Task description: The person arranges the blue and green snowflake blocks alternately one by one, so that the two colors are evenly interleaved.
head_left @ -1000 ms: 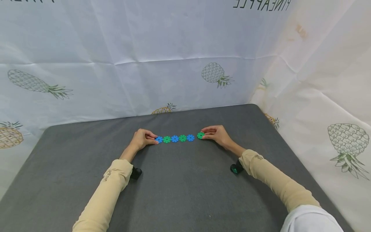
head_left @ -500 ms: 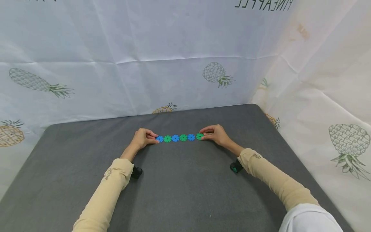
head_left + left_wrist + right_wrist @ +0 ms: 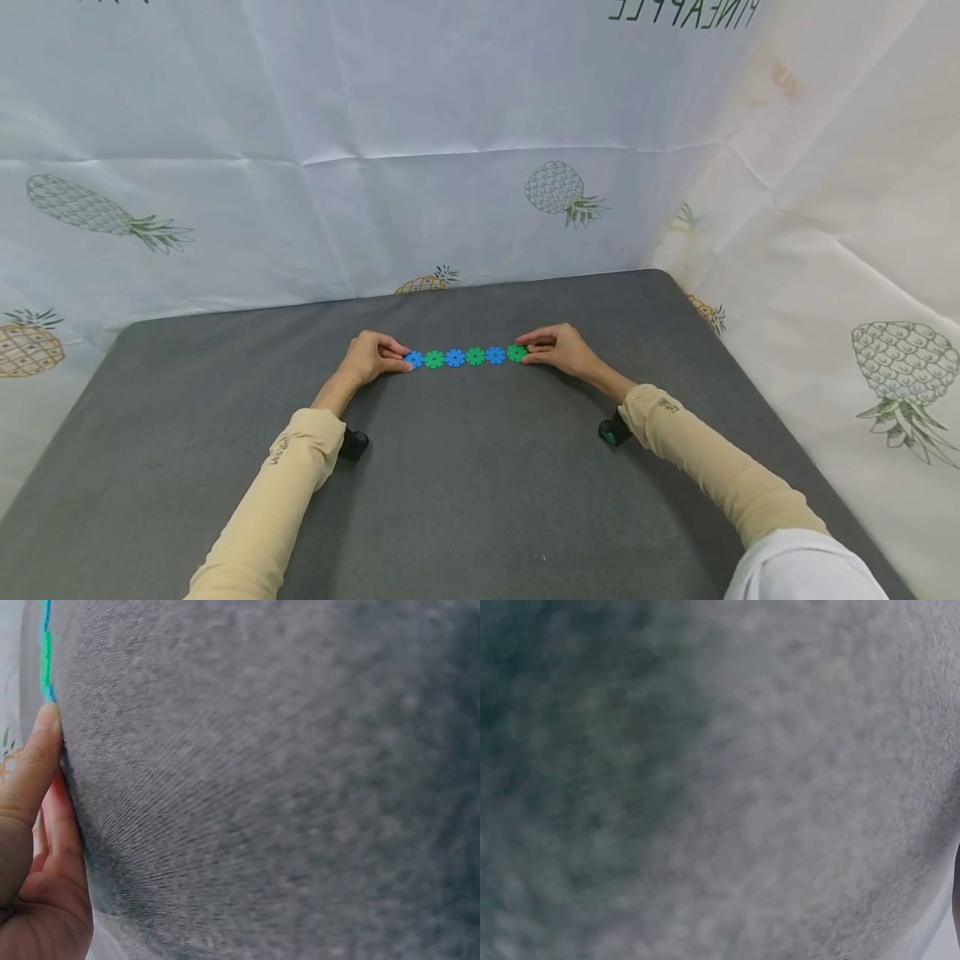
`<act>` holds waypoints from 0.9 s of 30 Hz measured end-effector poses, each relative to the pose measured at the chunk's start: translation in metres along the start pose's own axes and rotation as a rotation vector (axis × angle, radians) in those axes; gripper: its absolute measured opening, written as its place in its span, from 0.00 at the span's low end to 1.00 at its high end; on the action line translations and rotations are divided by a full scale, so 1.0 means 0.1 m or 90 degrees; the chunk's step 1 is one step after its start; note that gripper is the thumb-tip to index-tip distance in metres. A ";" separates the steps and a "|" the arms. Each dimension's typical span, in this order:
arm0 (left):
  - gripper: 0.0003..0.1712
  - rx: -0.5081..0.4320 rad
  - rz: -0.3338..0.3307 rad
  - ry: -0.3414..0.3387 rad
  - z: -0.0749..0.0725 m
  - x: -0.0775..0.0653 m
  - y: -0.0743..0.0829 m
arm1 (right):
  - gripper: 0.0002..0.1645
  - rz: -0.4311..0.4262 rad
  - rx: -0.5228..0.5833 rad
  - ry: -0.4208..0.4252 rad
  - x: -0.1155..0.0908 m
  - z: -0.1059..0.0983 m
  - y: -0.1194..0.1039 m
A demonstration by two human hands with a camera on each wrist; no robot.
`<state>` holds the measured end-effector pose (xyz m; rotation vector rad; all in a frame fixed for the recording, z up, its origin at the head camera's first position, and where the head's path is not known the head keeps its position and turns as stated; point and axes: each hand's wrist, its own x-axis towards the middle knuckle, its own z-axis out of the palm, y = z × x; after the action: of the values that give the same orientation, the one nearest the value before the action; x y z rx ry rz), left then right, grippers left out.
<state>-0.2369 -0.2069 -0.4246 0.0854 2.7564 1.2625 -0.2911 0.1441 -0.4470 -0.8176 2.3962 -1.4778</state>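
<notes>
Several flat notched discs lie in a straight row on the grey tabletop, blue and green in turn. My left hand (image 3: 364,358) pinches the blue disc (image 3: 415,360) at the row's left end between thumb and fingers. At the right end, the thumb and fingers of my right hand (image 3: 564,348) pinch a green disc (image 3: 515,353), its edge close against the neighbouring blue disc (image 3: 495,355). Whether those two are joined cannot be told. In the left wrist view the left thumb covers most of its blue disc, beside a green disc (image 3: 46,664). The right wrist view shows mainly blurred grey cloth.
The grey cloth-covered table (image 3: 465,483) extends all round the row. Behind it and to the right hangs a white curtain (image 3: 420,208) printed with pineapples. A dark wrist device (image 3: 352,446) sits at the left cuff, and another wrist device (image 3: 615,429) at the right.
My right hand has moved slightly left with the green disc, and the gap between it and the row has closed. The left hand has stayed at the left-end blue disc.
</notes>
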 end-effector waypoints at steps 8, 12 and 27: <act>0.14 0.028 -0.015 -0.023 -0.03 -0.01 0.03 | 0.18 -0.012 0.007 -0.002 -0.01 -0.01 0.01; 0.15 0.028 -0.031 -0.028 -0.03 -0.01 0.04 | 0.19 -0.023 0.019 -0.004 -0.01 -0.01 0.01; 0.13 0.034 -0.022 -0.011 -0.02 -0.03 0.03 | 0.19 -0.027 0.022 -0.007 0.00 0.01 0.03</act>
<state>-0.2343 -0.2070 -0.4211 0.0526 2.7652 1.1743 -0.2918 0.1446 -0.4499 -0.8713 2.3521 -1.5227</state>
